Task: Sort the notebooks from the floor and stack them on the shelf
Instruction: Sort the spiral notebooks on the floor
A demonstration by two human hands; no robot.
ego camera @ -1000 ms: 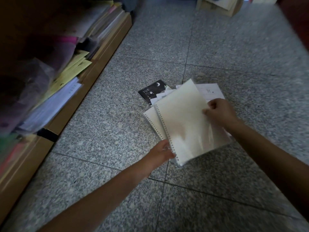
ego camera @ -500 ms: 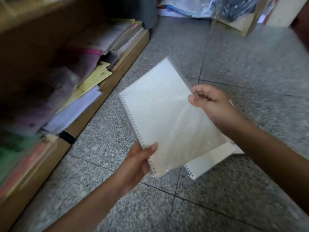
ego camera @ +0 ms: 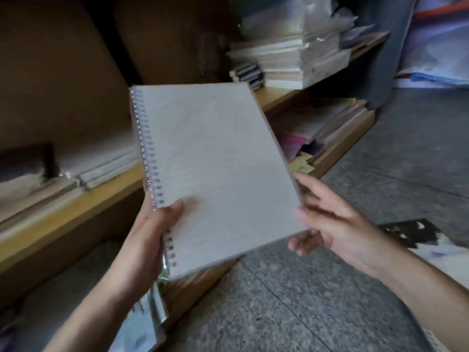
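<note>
A wooden shelf [ego camera: 76, 207] holds paper stacks [ego camera: 286, 59]. In front of it, off the floor, a spiral notebook [ego camera: 215, 161] is gripped at its lower spine by the left hand [ego camera: 149, 240]. The right hand [ego camera: 337, 224], fingers loose, holds nothing beside its right edge.

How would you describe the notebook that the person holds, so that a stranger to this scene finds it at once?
Find the wooden shelf on the left. In front of it, mid-picture, the left hand grips a spiral notebook by its lower left corner. Unlike the stacks lying flat on the shelf, it is held up, pale-covered, with wire rings along its left edge.
</note>
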